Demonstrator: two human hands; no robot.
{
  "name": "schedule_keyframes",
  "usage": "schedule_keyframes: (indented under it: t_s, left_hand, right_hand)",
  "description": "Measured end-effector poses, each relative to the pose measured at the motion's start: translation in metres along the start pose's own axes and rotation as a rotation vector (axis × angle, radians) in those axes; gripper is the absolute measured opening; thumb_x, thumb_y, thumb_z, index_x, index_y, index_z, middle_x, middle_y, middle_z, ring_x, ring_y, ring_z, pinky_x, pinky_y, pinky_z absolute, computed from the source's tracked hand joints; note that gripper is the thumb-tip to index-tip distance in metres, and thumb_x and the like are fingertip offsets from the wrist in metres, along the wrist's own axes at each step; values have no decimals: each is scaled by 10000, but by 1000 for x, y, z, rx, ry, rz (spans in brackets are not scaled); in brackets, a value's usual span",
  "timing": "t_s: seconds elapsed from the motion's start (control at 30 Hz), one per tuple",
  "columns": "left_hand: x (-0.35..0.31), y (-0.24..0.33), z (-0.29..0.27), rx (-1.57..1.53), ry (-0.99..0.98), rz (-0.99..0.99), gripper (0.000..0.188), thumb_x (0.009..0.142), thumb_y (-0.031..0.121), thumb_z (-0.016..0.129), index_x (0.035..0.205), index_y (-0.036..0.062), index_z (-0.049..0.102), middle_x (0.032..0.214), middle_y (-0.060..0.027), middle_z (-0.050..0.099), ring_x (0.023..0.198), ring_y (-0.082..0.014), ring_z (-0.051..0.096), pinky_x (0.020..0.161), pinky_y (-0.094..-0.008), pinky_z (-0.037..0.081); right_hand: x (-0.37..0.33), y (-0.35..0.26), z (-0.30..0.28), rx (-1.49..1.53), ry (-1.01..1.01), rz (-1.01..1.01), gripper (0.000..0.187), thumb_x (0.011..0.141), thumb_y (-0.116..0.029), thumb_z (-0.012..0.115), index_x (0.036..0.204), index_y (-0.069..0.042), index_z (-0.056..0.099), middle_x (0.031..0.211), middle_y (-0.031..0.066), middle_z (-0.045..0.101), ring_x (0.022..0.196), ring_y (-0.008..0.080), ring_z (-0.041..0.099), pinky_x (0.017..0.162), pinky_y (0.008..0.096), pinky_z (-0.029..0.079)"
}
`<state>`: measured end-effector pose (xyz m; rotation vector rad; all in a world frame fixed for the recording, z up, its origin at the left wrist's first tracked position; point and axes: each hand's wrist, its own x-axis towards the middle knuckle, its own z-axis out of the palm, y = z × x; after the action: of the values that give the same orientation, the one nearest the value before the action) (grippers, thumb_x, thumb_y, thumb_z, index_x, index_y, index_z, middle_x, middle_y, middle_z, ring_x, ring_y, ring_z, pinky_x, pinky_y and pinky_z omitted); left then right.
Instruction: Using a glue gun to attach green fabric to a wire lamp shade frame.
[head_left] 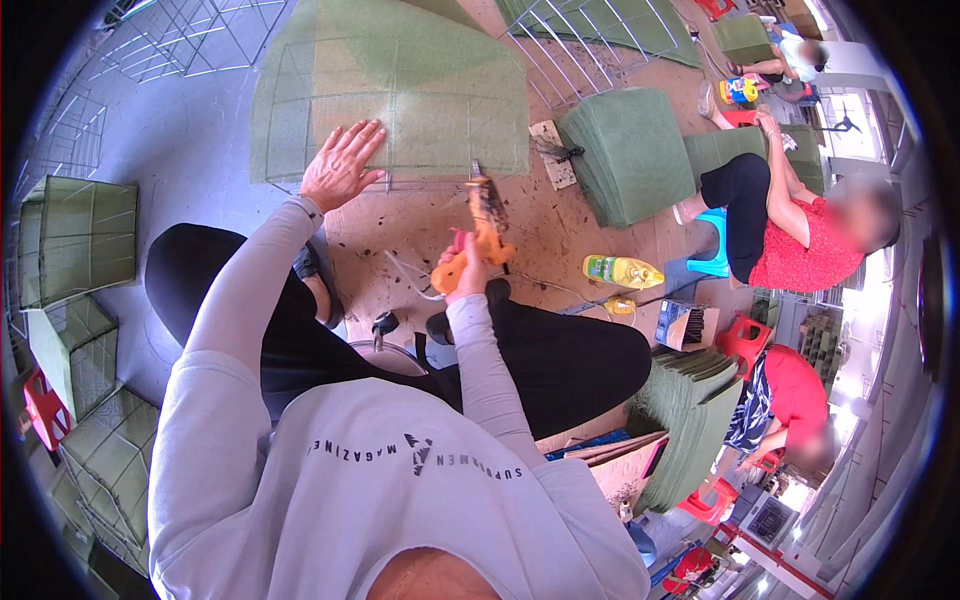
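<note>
A sheet of green mesh (450,110) lies over a thin wire frame, whose rods show through it and poke out at the near edge. Flat on the mesh rests my left hand (345,165), open with fingers spread, close to that near edge. My right hand (462,272) is closed around the handle of an orange glue gun (490,225) with a dark, stained barrel. Its metal tip is at the mesh's near edge, to the right of my left hand; whether it touches is hard to tell. A pale cord trails from the handle.
Stacked green mesh sheets (630,155) stand right of the work, beside a small board (553,155) bearing a black clump. A yellow bottle (622,271) lies nearer. Wire frames (190,40) and mesh-covered boxes (78,240) are at left. A seated person in red (805,245) is at right.
</note>
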<state>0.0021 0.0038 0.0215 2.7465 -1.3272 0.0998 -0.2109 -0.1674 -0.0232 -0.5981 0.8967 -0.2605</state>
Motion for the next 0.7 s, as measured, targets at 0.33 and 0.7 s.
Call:
schedule_keyframes:
  t_s: [0.33,0.7]
  left_hand:
    - [-2,-3,3,-42,13,6,613,873,450,371,1350,93,225,1394,-84,248,1281,-248,235,1061,-407,176]
    - [0,-3,3,-30,37,10,617,870,451,370,1341,74,240,1381,-75,273,1273,-237,253,1057,-407,191]
  right_hand:
    - [-4,10,9,41,-35,40,281,796,-349,618,943,-143,495,665,21,489,535,116,478,486,257,412]
    - [-25,38,41,-65,-81,98,280,773,-288,648,914,-84,518,635,39,526,492,139,505,459,265,430]
